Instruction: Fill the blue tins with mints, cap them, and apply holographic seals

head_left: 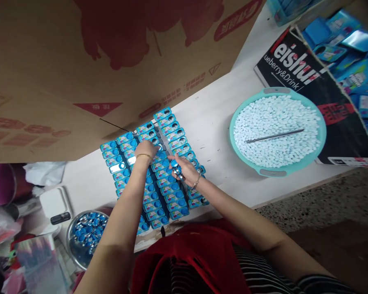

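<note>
Several rows of small blue tins lie side by side on the white table. My left hand rests fingers-down on a tin near the middle of the rows, a gold bangle on its wrist. My right hand sits just to its right over the tins and pinches a small blue and silver piece. A teal basin full of pale blue tablets stands to the right, with a thin metal rod lying across the tablets.
A big cardboard box leans over the table's left and back. A black printed carton holding blue packets stands at the right. A steel bowl of blue caps sits low at the left beside white items.
</note>
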Demonstrator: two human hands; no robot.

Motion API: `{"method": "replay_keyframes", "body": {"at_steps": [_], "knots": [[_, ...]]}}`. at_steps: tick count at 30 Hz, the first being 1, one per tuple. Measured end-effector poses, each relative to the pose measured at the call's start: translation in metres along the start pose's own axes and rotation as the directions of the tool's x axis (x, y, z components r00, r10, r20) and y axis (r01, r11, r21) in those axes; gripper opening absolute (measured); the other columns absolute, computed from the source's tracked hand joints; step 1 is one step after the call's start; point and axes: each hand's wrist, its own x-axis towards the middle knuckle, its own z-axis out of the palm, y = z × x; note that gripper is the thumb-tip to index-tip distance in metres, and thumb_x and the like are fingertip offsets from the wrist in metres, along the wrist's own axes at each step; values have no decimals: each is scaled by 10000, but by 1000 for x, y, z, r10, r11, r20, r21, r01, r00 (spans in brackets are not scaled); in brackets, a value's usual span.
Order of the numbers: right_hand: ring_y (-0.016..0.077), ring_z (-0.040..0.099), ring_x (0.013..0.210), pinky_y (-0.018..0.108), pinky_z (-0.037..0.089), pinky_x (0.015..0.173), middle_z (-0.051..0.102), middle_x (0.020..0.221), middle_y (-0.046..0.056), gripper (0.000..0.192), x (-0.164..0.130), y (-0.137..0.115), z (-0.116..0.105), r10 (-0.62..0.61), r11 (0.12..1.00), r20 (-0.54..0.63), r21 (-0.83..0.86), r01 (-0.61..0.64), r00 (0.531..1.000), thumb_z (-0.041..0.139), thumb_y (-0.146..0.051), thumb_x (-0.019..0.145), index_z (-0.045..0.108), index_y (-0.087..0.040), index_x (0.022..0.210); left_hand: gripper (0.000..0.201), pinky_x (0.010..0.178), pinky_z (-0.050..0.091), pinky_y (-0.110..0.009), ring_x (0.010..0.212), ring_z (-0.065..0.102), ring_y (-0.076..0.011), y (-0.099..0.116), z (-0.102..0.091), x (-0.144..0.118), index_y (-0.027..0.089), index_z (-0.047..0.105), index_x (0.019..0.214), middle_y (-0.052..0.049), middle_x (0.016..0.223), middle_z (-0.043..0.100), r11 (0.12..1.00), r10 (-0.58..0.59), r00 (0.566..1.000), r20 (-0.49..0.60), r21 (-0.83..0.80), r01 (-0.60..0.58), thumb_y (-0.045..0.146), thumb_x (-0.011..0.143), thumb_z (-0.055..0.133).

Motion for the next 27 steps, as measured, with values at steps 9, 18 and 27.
{"method": "replay_keyframes", "body": {"at_steps": [9,18,27], "knots": [[76,466,401,198,264,331,603,705,-6,550,0,-8,9,-41,998,-52,-43,39,998,491,-626,871,584,-196,1202,240,727,466,-343,886,642,-284,-5,-1,-13,197,618,692,-122,845,683,998,56,993,-103,-2,-57,424,759,658],[72,432,376,202,289,329,610,697,-20,382,5,-8,27,-27,1000,-137,7,28,990,538,-567,862,571,-237,1052,53,660,452,-242,666,529,-121,-8,37,-68,192,563,705,5,729,574,699,389,895,-216,-563,-440,233,710,596],[110,579,518,170,286,349,614,711,-1,227,-1,-18,16,171,934,-17,322,-156,985,566,-410,848,544,-185,850,207,637,400,-262,685,556,-154,-14,-3,17,196,507,638,-19,693,612,958,11,981,-193,-279,-66,319,722,649]]}}
